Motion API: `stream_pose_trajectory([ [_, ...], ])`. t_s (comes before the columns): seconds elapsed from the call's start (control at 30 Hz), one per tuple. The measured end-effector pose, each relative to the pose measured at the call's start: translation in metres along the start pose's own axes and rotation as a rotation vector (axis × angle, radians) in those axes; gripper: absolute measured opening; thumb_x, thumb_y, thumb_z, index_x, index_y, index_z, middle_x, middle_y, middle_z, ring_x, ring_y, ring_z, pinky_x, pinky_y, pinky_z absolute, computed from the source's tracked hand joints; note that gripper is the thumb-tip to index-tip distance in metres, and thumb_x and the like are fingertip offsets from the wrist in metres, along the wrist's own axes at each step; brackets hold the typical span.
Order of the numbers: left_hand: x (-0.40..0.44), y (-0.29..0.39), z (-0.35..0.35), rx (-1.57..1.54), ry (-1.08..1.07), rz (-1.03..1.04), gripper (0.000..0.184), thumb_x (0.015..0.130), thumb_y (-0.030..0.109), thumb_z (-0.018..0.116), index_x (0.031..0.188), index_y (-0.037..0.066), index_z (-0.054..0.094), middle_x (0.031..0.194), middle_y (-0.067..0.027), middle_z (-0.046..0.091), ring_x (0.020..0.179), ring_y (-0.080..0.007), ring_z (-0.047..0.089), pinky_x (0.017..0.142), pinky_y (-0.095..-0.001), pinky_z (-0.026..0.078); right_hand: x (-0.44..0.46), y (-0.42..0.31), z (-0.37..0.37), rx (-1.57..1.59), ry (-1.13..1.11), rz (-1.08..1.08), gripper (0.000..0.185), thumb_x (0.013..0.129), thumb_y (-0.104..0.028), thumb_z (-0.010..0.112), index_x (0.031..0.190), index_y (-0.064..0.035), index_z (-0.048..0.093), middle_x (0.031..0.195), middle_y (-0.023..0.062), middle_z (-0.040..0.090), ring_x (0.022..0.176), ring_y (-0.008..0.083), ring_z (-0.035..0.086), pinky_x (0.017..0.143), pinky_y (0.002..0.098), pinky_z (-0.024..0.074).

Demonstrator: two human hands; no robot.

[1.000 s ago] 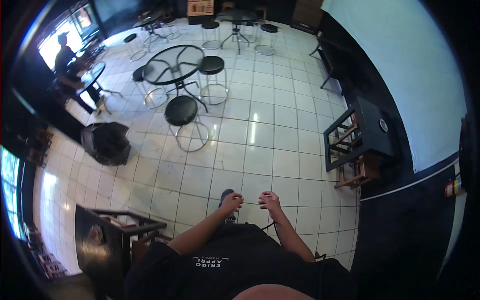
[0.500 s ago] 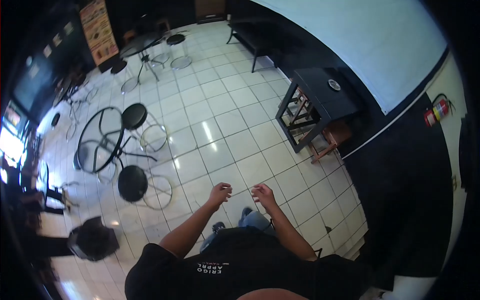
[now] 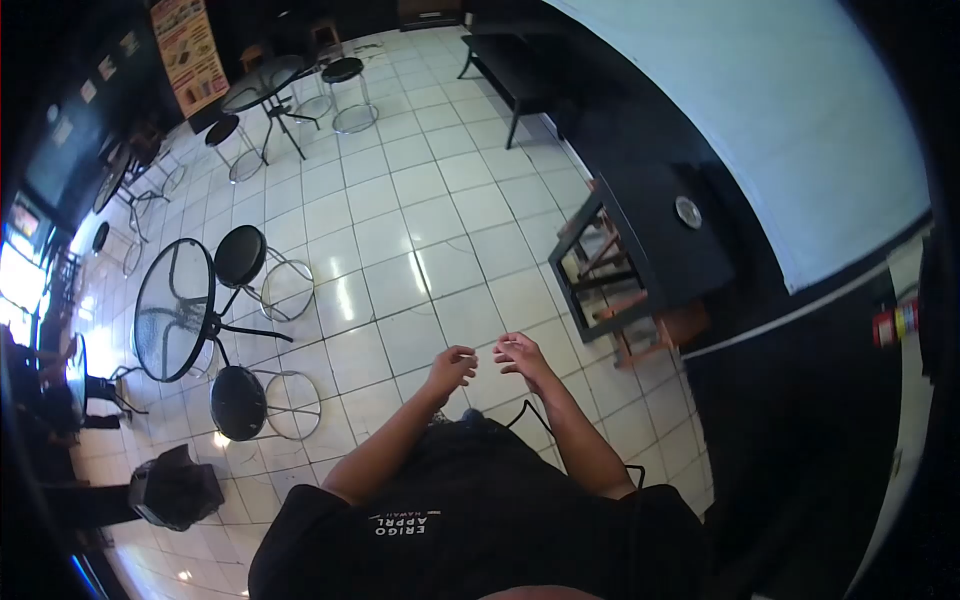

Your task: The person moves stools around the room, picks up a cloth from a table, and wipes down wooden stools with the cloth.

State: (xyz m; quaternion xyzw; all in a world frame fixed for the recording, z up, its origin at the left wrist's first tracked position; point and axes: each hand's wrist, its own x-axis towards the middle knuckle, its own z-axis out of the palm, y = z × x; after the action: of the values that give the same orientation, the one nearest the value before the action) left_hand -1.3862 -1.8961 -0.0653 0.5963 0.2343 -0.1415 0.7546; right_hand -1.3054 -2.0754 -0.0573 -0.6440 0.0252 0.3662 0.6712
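Head view: your left hand [image 3: 453, 374] and right hand [image 3: 523, 361] hover close but apart, fingers [image 3: 461, 352] curled and slightly spread (tiled floor [image 3: 382, 258] below).

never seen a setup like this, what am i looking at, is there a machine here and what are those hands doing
There is no robot here: a person wears a camera on the head, and it looks forward and down. So the black shirt at the bottom is the wearer's own, with both arms reaching ahead.

The left hand and right hand hover apart over the tiled floor, fingers loosely bent. I can make out nothing held in either.

To the left stands a round glass table with black stools beside it. To the right, a dark table against the wall carries a small round dish; its contents are too small to tell. The curved look probably comes from a wide lens.
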Motion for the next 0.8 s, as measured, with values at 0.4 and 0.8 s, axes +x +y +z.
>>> stream_pose_trajectory([
  [0.4,0.170,0.104,-0.106,-0.200,0.211,-0.031,0.028,0.082,0.019,0.060,0.103,0.001,0.055,0.083,-0.0072,0.060,0.066,-0.0136,0.058,0.052,-0.0251,0.046,0.226,-0.095,0.051,-0.089,-0.221,0.078,0.030,0.085,-0.023,0.060,0.108,-0.0073,0.051,0.095,0.0087,0.062,0.082,0.0178,0.061,0.065,0.0292,0.0500],
  [0.8,0.351,0.283,-0.151,-0.137,0.173,0.156,0.023,0.082,0.018,0.059,0.100,0.004,0.056,0.082,-0.0064,0.060,0.071,-0.0146,0.059,0.057,-0.0272,0.048,0.411,-0.249,0.044,-0.051,-0.085,-0.071,0.033,0.081,-0.022,0.063,0.108,-0.0060,0.051,0.092,0.0063,0.062,0.080,0.0140,0.059,0.063,0.0285,0.0477],
])
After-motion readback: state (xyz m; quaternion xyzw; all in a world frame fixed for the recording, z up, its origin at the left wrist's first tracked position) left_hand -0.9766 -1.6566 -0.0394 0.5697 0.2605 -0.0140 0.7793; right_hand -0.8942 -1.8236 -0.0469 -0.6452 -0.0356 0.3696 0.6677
